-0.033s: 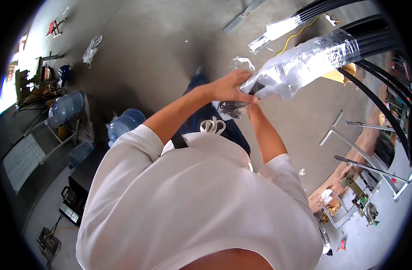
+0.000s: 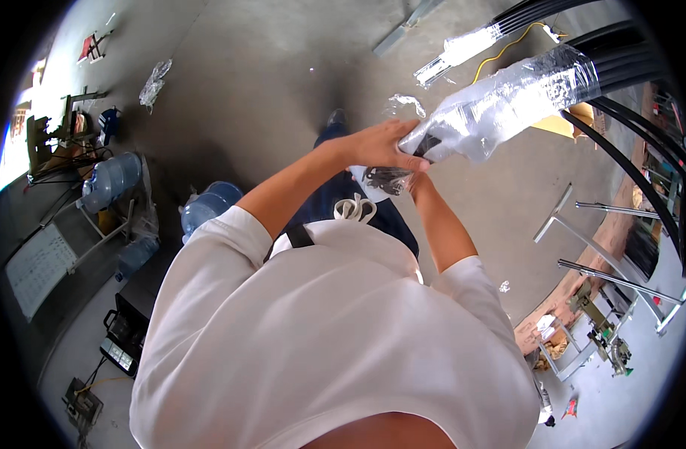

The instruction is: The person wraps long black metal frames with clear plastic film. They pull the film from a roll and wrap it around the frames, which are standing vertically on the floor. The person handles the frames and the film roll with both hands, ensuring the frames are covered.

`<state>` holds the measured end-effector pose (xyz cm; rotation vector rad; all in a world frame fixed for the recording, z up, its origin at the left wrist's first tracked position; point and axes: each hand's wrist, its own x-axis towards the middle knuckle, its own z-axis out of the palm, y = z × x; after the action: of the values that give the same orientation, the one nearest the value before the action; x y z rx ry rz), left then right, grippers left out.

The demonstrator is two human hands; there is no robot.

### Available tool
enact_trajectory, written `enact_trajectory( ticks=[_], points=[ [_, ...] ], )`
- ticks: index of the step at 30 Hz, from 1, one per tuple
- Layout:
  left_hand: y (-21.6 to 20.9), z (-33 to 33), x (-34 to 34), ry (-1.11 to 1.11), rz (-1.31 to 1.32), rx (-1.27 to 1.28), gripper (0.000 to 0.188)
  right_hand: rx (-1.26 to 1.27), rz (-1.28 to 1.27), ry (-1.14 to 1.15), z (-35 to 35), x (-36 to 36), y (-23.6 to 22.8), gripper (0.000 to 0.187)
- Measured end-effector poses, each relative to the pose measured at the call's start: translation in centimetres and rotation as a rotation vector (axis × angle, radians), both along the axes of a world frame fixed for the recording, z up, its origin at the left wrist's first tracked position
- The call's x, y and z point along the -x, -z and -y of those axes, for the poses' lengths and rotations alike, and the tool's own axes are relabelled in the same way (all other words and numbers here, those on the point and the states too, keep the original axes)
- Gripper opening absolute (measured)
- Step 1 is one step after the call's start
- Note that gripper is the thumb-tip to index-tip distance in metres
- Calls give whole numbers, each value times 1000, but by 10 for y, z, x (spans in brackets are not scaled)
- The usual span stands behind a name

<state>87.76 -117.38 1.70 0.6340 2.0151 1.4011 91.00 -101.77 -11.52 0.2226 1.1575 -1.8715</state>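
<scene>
Over the concrete floor (image 2: 253, 82), a plastic-wrapped black cable bundle (image 2: 500, 108) is slanting in from far right. The left hand (image 2: 384, 144) is clasping its near end, fingers curled; the right hand (image 2: 418, 182) is lying mostly hidden beneath, grip unclear, the step seemingly being wrapping, next needing steady support.

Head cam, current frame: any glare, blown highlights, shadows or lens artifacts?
Head view, near the left hand: hard glare streaks on the clear plastic wrap; head view, left rim: bright opening blown out; head view, upper centre: soft shadow on the floor beyond the shoe; head view, corners: black fisheye vignette.
</scene>
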Motion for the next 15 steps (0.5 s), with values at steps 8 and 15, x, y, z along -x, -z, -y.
enact_trajectory(
  ticks=[8, 15],
  points=[
    [-9, 9, -8, 162, 253, 64, 93, 324, 305, 82, -13, -34, -29, 56],
    [49, 1, -34, -52, 196, -70, 99, 522, 356, 498, -12, -110, -43, 63]
  ],
)
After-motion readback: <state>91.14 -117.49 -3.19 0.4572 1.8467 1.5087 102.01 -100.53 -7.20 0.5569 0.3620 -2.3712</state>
